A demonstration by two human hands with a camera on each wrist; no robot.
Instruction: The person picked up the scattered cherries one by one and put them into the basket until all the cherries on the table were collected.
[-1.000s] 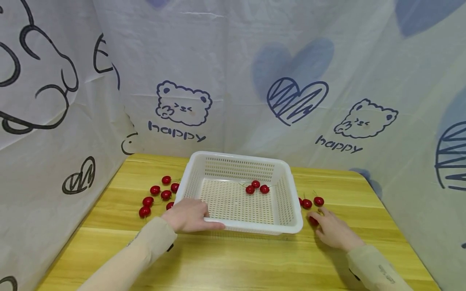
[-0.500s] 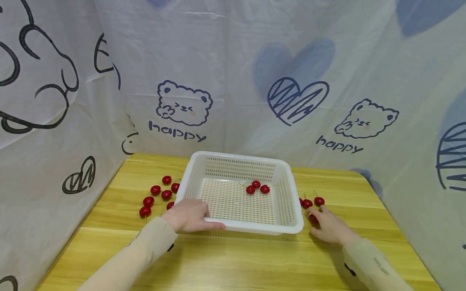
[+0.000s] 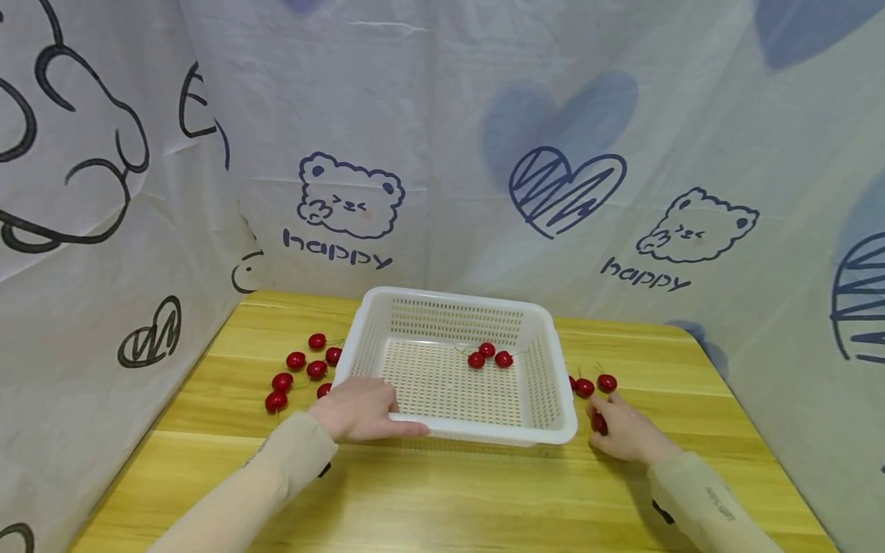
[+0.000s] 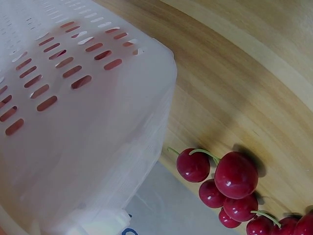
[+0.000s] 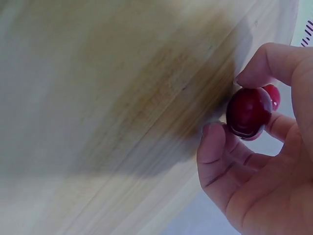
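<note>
A white plastic basket [image 3: 477,432] stands at the middle of the table, with 3 red cherries [image 3: 486,350] lying on its slotted floor. My left hand [image 3: 362,408] grips its front left corner, thumb along the front rim. In the left wrist view the basket's wall [image 4: 122,112] hides most of that hand. To the basket's right, my right hand [image 3: 628,432] pinches a cherry [image 5: 248,112] between thumb and fingers, low over the table. Another cherry [image 5: 274,96] shows behind it. Just beyond the fingers lie a cherry [image 3: 584,388] and one farther right [image 3: 607,382].
Several cherries with green stems [image 4: 236,175] lie in a cluster left of the basket. The wooden table [image 3: 484,499] runs back to a white printed cloth [image 3: 429,230] hanging behind it, with more cloth along both sides.
My right hand has shifted slightly and its fingers have closed in around the cherry by the basket's right side. The left hand and the basket have stayed in place.
</note>
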